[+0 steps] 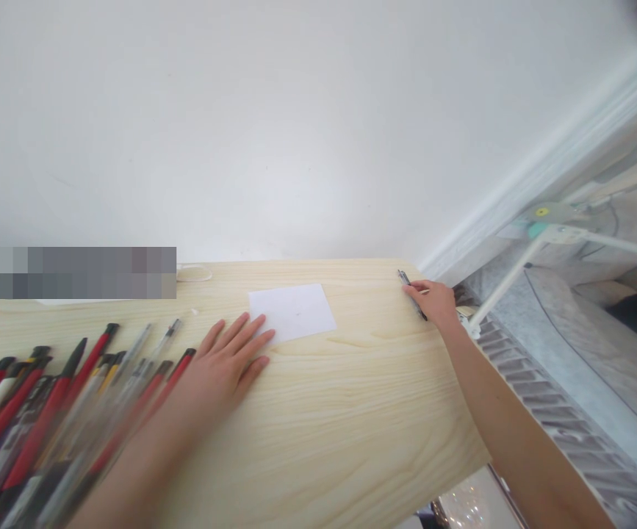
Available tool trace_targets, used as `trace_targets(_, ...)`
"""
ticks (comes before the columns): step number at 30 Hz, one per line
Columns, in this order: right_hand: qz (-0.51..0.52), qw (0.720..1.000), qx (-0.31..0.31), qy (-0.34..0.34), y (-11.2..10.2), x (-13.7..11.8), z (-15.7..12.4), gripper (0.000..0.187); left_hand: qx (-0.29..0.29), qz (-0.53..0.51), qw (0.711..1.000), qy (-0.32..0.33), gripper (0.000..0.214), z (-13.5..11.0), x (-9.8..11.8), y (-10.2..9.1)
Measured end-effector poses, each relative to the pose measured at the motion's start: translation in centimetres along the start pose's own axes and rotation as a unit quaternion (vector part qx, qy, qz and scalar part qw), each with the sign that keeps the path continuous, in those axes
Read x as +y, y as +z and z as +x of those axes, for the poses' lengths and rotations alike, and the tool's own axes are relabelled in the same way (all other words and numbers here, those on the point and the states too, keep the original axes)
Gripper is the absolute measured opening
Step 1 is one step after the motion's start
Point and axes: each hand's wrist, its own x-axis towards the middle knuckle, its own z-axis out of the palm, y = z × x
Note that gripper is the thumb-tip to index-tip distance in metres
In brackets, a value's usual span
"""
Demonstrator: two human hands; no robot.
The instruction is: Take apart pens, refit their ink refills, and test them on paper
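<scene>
A small white sheet of paper [299,311] lies on the pale wooden table [318,419]. My left hand [230,361] rests palm down with its fingers spread, the fingertips at the paper's left edge. Toward the table's right edge, my right hand [431,300] has its fingers closed on a dark pen [405,278]. The pen lies at or just above the tabletop, and part of it is hidden by the fingers. Left of my left hand, many pens [70,375] with red, clear, white and black barrels lie side by side, partly blurred and partly covered by my forearm.
A white wall [296,147] rises behind the table. At the back left are a thin white loop [194,273] and a blurred-out patch. Beyond the right edge stand a white metal frame [508,283] and grey bedding [582,330]. A small white scrap [195,312] lies near the pens.
</scene>
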Motion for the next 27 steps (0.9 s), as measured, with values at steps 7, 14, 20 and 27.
trace_targets(7, -0.030, 0.999, 0.011, -0.014, 0.1, 0.9, 0.4, 0.041, -0.019, 0.015, 1.000, -0.012, 0.045, -0.1, 0.4, -0.3)
trace_targets(14, -0.040, 0.999, 0.016, -0.021, 0.2, 1.5, 0.4, 0.043, 0.007, 0.029, 1.000, -0.003, 0.041, -0.1, 0.3, 0.1)
trace_targets(20, -0.042, 0.998, 0.029, -0.028, 0.0, 1.0, -0.3, 0.045, 0.002, 0.026, 1.000, -0.006, 0.045, -0.1, 0.3, 0.1)
trace_targets(27, -0.039, 0.994, 0.071, -0.067, 0.2, -1.7, -1.9, 0.037, 0.017, 0.024, 1.000, -0.003, 0.044, -0.2, 0.3, 0.2)
